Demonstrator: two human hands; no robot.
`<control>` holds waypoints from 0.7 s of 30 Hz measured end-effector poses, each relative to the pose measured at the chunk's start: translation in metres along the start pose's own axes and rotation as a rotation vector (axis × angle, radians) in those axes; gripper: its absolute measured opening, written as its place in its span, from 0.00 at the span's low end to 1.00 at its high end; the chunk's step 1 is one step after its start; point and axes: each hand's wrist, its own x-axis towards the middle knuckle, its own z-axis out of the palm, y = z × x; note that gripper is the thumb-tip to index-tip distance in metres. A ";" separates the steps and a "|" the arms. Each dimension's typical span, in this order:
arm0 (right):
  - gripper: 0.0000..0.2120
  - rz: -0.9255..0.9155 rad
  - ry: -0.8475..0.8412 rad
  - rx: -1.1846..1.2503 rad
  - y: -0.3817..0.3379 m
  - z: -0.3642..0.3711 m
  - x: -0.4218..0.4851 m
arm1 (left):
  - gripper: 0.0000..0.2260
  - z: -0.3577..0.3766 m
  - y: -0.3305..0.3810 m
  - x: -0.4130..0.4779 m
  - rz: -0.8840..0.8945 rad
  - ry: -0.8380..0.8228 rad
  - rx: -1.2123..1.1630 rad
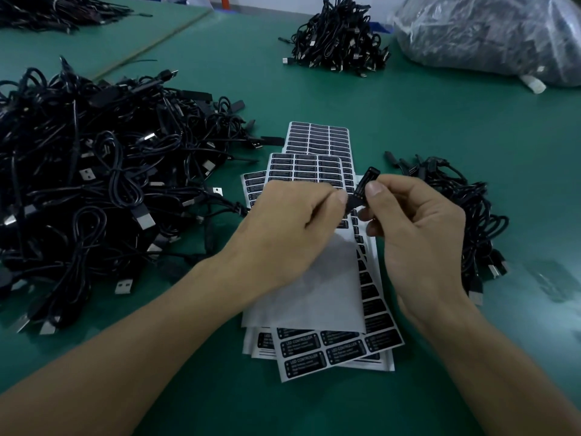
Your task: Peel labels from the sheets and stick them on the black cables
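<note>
Several white sheets of black labels (pixel 317 152) lie fanned out on the green table (pixel 440 130), one turned blank side up under my wrists. Above them my right hand (pixel 418 234) pinches a small black controller piece of a cable (pixel 364 184) between thumb and fingers. My left hand (pixel 289 228) pinches the lower end of the same piece, where a black label seems to be; its fingertips hide that spot. A big heap of black cables (pixel 94 184) lies at the left, a smaller bundle of black cables (pixel 465 212) at the right behind my right hand.
Another pile of black cables (pixel 339 39) sits at the far middle, and a clear plastic bag of cables (pixel 490 36) at the far right. More cables (pixel 47 11) lie at the far left corner. A strip of clear film (pixel 553 281) lies at the right.
</note>
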 end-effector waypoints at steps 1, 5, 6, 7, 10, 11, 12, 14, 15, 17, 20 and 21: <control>0.09 0.002 -0.004 0.003 0.000 0.000 0.000 | 0.17 0.000 -0.002 0.000 -0.020 -0.006 -0.054; 0.08 0.037 -0.005 0.050 -0.001 0.001 0.000 | 0.08 0.000 -0.006 0.003 -0.119 -0.098 -0.246; 0.07 0.051 -0.010 0.073 -0.001 0.001 0.000 | 0.07 0.000 -0.007 0.003 -0.151 -0.142 -0.299; 0.06 0.066 -0.017 0.091 -0.001 0.001 0.000 | 0.06 0.000 -0.008 0.003 -0.180 -0.184 -0.336; 0.06 0.078 -0.016 0.119 -0.003 0.002 -0.001 | 0.05 0.003 -0.009 0.003 -0.223 -0.200 -0.348; 0.06 0.061 0.001 0.115 -0.003 0.003 -0.001 | 0.06 0.004 -0.010 0.003 -0.246 -0.165 -0.354; 0.06 0.041 0.024 0.109 -0.004 0.003 -0.001 | 0.08 0.004 -0.010 0.004 -0.277 -0.125 -0.376; 0.06 0.015 0.061 0.103 -0.004 0.002 0.000 | 0.08 0.006 -0.011 0.005 -0.340 -0.035 -0.440; 0.06 0.007 0.060 0.097 -0.004 0.001 0.000 | 0.08 0.006 -0.011 0.005 -0.356 0.010 -0.468; 0.06 0.012 0.010 0.088 -0.003 0.000 -0.002 | 0.07 0.007 -0.010 0.004 -0.335 0.091 -0.480; 0.07 0.042 -0.089 0.094 -0.002 0.002 -0.004 | 0.08 0.008 -0.006 0.001 -0.236 0.163 -0.452; 0.08 0.049 -0.109 0.108 -0.002 0.003 -0.004 | 0.08 0.008 -0.004 0.001 -0.217 0.174 -0.454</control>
